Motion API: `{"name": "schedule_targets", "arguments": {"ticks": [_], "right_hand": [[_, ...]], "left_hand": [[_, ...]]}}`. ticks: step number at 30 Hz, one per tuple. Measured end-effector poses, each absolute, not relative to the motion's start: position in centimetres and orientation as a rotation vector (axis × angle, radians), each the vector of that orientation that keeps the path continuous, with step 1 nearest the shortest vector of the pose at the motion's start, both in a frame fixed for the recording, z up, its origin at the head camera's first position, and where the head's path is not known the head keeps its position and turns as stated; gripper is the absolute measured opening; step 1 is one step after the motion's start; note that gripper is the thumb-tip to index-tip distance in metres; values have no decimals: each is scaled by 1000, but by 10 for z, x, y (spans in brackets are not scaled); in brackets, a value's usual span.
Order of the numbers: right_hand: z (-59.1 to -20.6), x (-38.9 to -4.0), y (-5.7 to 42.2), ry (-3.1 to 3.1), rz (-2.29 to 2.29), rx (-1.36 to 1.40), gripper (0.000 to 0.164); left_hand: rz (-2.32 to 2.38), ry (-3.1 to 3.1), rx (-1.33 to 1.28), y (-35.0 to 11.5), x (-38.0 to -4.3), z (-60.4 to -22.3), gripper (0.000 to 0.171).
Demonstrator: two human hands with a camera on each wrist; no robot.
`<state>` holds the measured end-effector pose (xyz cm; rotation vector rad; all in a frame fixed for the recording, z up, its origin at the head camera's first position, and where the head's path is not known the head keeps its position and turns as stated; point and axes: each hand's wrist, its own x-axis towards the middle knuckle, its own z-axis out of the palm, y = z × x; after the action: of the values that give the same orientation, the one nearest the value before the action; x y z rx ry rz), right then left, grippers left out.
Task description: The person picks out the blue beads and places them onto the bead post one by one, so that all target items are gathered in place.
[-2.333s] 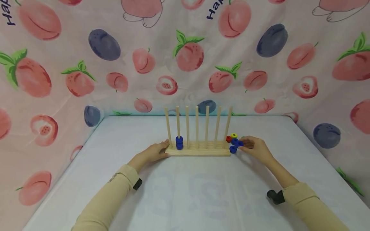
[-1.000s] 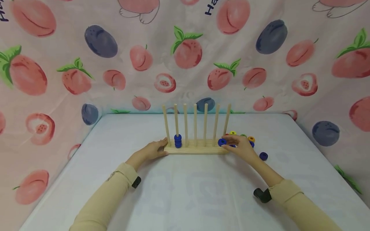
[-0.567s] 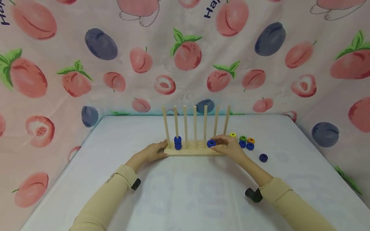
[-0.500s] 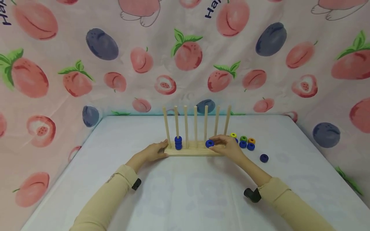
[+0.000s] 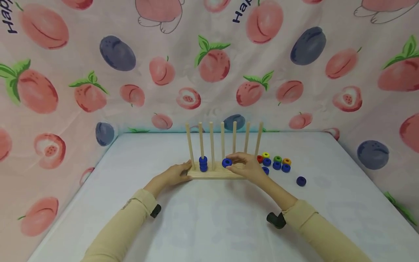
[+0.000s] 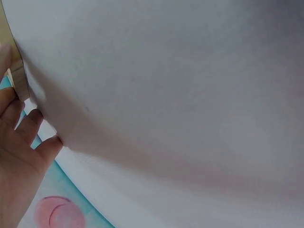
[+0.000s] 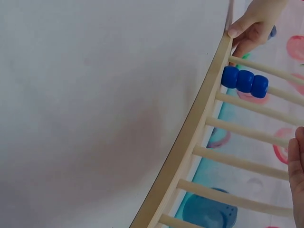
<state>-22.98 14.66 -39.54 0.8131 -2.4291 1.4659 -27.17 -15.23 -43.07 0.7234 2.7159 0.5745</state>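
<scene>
A wooden peg rack (image 5: 216, 174) with several upright rods stands on the table, and several blue beads (image 5: 203, 164) are stacked on its second rod from the left. My left hand (image 5: 175, 174) grips the left end of the rack's base, thumb at the front; the left wrist view shows the fingers (image 6: 31, 124) at that end. Between the thumb and fingers of my right hand (image 5: 249, 169) is a blue bead (image 5: 227, 162), its hole facing the head camera, in front of the middle rods. The right wrist view shows only part of the right hand (image 7: 297, 175), without that bead.
Loose beads lie right of the rack: a red bead (image 5: 260, 159), a yellow bead (image 5: 266, 155), a green bead (image 5: 277, 159), an orange bead (image 5: 287, 161) and several blue ones. One dark blue bead (image 5: 301, 181) lies apart, nearer the front. A fruit-print cloth (image 5: 209, 72) hangs behind.
The right hand has carried a blue bead leftward from the loose beads along the rack's front to its middle. The left hand stays on the rack's left end.
</scene>
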Motion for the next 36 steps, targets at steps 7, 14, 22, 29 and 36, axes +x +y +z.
{"name": "schedule_targets", "arguments": {"ticks": [7,14,22,29,36], "right_hand": [[-392,-229,138,-2426,1415,834,29],[-386,-228,133,-2407,1430,856,29],[-379,-231,123,-2376,1462,919,29],[-371,-233,117,-2387,1430,949,31],[-362,-239,114,-2366,1392,993,30]], "left_hand": [[574,2721,705,-152,-271,-429,66],[585,2713,709,-151,-270,-431,67],[574,2728,699,-152,-271,-430,65],[562,2728,690,-152,-271,-429,65],[585,2715,722,-153,-272,-428,66]]}}
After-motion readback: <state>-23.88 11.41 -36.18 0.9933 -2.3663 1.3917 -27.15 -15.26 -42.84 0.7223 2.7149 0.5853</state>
